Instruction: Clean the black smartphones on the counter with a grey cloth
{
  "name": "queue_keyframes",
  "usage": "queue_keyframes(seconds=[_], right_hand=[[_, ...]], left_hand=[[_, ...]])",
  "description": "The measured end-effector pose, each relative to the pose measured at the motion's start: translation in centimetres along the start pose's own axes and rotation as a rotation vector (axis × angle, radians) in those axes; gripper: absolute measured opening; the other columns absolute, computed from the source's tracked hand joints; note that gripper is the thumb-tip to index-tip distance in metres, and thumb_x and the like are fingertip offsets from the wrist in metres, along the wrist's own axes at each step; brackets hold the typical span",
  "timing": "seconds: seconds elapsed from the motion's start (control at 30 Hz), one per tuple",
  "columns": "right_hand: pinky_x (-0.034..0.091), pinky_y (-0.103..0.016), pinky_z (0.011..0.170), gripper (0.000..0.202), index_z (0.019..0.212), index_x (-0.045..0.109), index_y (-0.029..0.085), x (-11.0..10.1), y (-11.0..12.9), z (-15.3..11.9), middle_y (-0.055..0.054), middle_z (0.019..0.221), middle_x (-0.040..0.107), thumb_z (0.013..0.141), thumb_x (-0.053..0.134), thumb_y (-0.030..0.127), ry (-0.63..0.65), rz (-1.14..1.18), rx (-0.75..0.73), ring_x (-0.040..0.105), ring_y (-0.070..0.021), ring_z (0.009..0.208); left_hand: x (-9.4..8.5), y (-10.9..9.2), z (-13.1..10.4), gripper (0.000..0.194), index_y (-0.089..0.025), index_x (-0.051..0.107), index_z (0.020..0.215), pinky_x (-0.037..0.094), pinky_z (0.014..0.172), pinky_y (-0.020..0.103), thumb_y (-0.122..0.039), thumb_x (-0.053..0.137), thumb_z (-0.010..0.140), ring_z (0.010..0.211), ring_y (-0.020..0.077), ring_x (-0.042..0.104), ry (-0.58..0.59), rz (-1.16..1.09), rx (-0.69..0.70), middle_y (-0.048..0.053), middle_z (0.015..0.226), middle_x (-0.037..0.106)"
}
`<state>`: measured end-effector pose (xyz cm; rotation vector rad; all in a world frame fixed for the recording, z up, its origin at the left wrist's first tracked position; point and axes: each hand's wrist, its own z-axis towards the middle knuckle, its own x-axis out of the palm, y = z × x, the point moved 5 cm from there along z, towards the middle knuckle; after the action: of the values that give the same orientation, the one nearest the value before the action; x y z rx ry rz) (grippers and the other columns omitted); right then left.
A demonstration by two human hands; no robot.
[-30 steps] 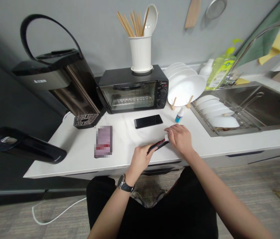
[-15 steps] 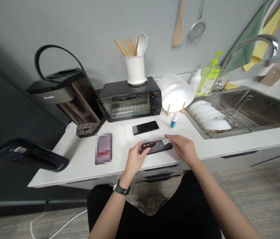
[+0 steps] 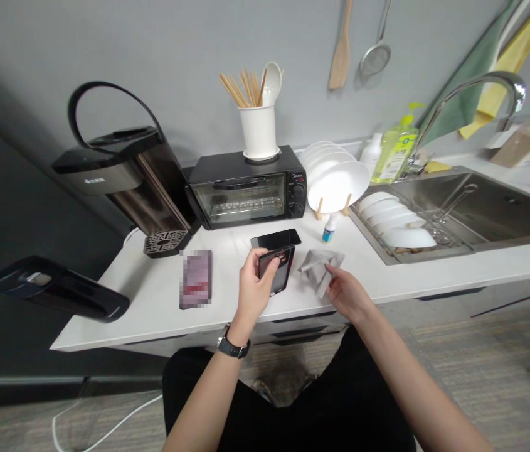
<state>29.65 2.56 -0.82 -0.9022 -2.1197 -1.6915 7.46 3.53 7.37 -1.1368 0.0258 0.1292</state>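
Note:
My left hand (image 3: 256,284) is closed on a black phone case (image 3: 281,276), tilted up above the counter, its camera cutout near my thumb. In my right hand (image 3: 345,294) a thin grey cloth (image 3: 321,266) is pinched and hangs loosely over the counter, apart from the case. Behind the case lies a black phone (image 3: 278,238), screen up and partly covered by the case. A small white and blue bottle (image 3: 328,230) stands upright to the right of that phone. On the left of my left hand is a flat purple item (image 3: 197,276), its surface blurred out.
A black toaster oven (image 3: 248,191) stands at the back with a white utensil holder (image 3: 259,130) on top. Left are a water dispenser (image 3: 149,194) and a dark cylindrical appliance (image 3: 60,292). White plates (image 3: 337,186) stand beside the sink (image 3: 490,194). The counter's front edge (image 3: 227,323) is near me.
My left hand has lifted and turned the case from lying lengthwise to tilted upright. My right hand has come away from it to the right, and the cloth now hangs spread out.

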Motion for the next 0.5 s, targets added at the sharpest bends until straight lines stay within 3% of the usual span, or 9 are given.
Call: queue_keyframes(seconds=[0.1, 0.2, 0.27, 0.33, 0.43, 0.5], right_hand=[[0.063, -0.029, 0.072, 0.008, 0.091, 0.07, 0.022, 0.8, 0.9, -0.6, 0.0, 0.089, 0.078, 0.083, 0.07, 0.025, -0.015, 0.026, -0.104, 0.075, -0.0183, 0.084], [0.06, -0.035, 0.09, 0.017, 0.091, 0.069, 0.022, 1.6, 2.9, -2.2, -0.002, 0.096, 0.077, 0.088, 0.069, 0.039, -0.06, -0.044, -0.38, 0.073, -0.0222, 0.102], [0.058, -0.041, 0.097, 0.022, 0.09, 0.07, 0.022, 2.9, 4.3, -3.7, -0.005, 0.098, 0.078, 0.094, 0.065, 0.043, -0.045, -0.306, -0.594, 0.072, -0.0257, 0.107], [0.053, -0.048, 0.105, 0.027, 0.108, 0.073, 0.021, 5.4, 5.2, -5.1, -0.009, 0.115, 0.077, 0.102, 0.054, 0.039, 0.108, -0.688, -0.79, 0.069, -0.029, 0.118], [0.04, -0.055, 0.119, 0.044, 0.146, 0.056, 0.02, 9.2, 5.0, -6.9, -0.012, 0.15, 0.061, 0.105, 0.043, 0.029, 0.351, -1.124, -1.098, 0.052, -0.0311, 0.143], [0.034, -0.056, 0.122, 0.049, 0.152, 0.05, 0.021, 10.9, 4.7, -7.5, -0.012, 0.15, 0.06, 0.104, 0.045, 0.028, 0.359, -1.289, -1.267, 0.049, -0.0317, 0.145]], left_hand=[[1.2, 2.2, -0.9, 0.024, -0.02, 0.063, 0.108, 0.055, 0.087, 0.028, -0.038, 0.071, 0.094, 0.096, 0.0191, 0.073, 0.088, 0.038, -0.036, 0.004, 0.103, 0.077], [2.3, 4.3, -1.7, 0.029, -0.018, 0.067, 0.118, 0.056, 0.093, 0.031, -0.034, 0.07, 0.095, 0.104, 0.0224, 0.074, 0.218, 0.084, -0.074, 0.008, 0.113, 0.079], [2.9, 5.1, -2.0, 0.026, -0.017, 0.072, 0.117, 0.056, 0.094, 0.032, -0.033, 0.065, 0.098, 0.106, 0.0241, 0.074, 0.298, 0.106, -0.08, 0.009, 0.116, 0.08], [3.3, 5.4, -2.0, 0.025, -0.015, 0.075, 0.109, 0.056, 0.089, 0.032, -0.033, 0.06, 0.101, 0.1, 0.0243, 0.075, 0.354, 0.126, -0.083, 0.008, 0.109, 0.081], [3.4, 5.5, -2.0, 0.025, -0.014, 0.075, 0.097, 0.056, 0.079, 0.03, -0.03, 0.056, 0.102, 0.086, 0.0221, 0.074, 0.374, 0.156, -0.066, 0.006, 0.094, 0.081], [3.4, 5.6, -2.0, 0.022, -0.014, 0.073, 0.092, 0.057, 0.076, 0.031, -0.023, 0.054, 0.101, 0.08, 0.0213, 0.072, 0.368, 0.187, 0.009, 0.006, 0.089, 0.079]])
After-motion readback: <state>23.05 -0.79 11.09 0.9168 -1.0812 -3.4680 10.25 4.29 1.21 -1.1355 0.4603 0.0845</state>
